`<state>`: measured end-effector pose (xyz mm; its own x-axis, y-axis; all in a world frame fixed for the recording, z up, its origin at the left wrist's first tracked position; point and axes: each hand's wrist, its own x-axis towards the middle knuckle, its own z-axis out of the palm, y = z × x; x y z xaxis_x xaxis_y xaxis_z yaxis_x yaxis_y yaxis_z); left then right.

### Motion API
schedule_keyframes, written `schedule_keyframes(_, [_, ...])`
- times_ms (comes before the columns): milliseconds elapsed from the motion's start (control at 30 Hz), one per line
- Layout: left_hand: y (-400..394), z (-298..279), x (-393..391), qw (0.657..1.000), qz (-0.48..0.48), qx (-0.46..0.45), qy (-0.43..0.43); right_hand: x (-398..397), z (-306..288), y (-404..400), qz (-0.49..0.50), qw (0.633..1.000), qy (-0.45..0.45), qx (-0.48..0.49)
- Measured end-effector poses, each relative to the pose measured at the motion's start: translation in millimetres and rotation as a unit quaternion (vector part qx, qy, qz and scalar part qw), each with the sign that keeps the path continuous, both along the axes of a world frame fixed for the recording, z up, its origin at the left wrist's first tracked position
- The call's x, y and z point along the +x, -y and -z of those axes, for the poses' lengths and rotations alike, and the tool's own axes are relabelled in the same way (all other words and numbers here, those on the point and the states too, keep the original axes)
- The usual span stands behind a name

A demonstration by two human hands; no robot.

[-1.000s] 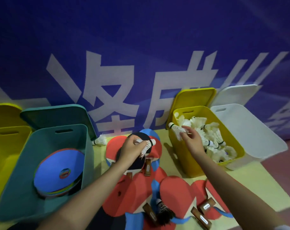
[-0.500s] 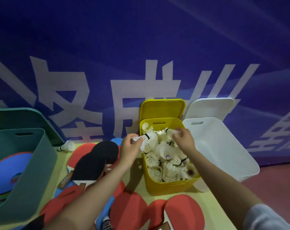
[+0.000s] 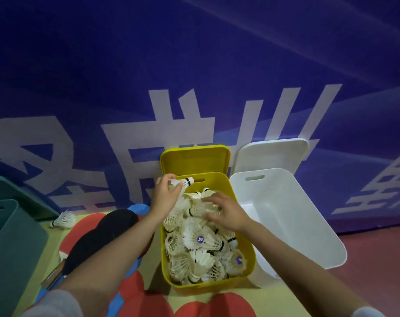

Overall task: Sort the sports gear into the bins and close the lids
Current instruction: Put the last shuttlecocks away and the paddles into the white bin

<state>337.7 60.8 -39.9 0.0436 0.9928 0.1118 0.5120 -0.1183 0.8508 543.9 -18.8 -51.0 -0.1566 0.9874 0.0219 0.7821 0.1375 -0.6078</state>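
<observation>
A yellow bin (image 3: pixel 242 227) stands in the middle, its lid (image 3: pixel 194 157) leaning upright against the wall behind it. Several white shuttlecocks fill the bin. My left hand (image 3: pixel 164 197) grips one white shuttlecock (image 3: pixel 182 182) above the bin's far left corner. My right hand (image 3: pixel 226 210) hovers over the pile (image 3: pixel 194 250) with fingers spread and holds nothing. One loose shuttlecock (image 3: pixel 63 219) lies on the floor at the left. Red and black table tennis paddles (image 3: pixel 107 234) lie on the mat under my left forearm.
An empty white bin (image 3: pixel 286 216) stands tilted right of the yellow one, its lid (image 3: pixel 272 152) against the wall. A teal bin (image 3: pixel 9 252) stands at the left edge. A blue banner wall closes the back. Red floor lies at the right.
The view has swung right and closer to the yellow bin. My left hand has carried its shuttlecock over the bin. My right hand has let go of its shuttlecock and spread open.
</observation>
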Motion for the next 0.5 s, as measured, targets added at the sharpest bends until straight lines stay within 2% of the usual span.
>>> schedule_keyframes(133, [-24, 16, 17, 0.999, 0.038, -0.026, -0.022, 3, 24, -7, 0.067, 0.996, 0.047, 0.021])
schedule_keyframes(233, [-36, 26, 24, 0.991, 0.099, -0.054, -0.075, -1, 32, -14, 0.059, 0.993, 0.102, 0.024])
schedule_keyframes(333, [-44, 32, 27, 0.98, 0.141, -0.095, -0.098, -2, 38, -14, 0.064, 0.995, 0.077, 0.023])
schedule_keyframes(367, [-45, 34, 27, 0.977, 0.151, -0.077, -0.13, -1, 38, -13, 0.082, 0.994, 0.059, 0.032])
schedule_keyframes(433, [-45, 38, 24, 0.972, 0.142, 0.015, -0.189, 0, 32, -12, 0.124, 0.991, 0.019, 0.046])
schedule_keyframes(467, [-45, 38, 23, 0.973, 0.117, 0.059, -0.19, 0, 29, -10, 0.141, 0.989, 0.006, 0.049])
schedule_keyframes(500, [-44, 36, 23, 0.981, 0.088, 0.066, -0.162, -1, 25, -9, 0.155, 0.986, 0.003, 0.053])
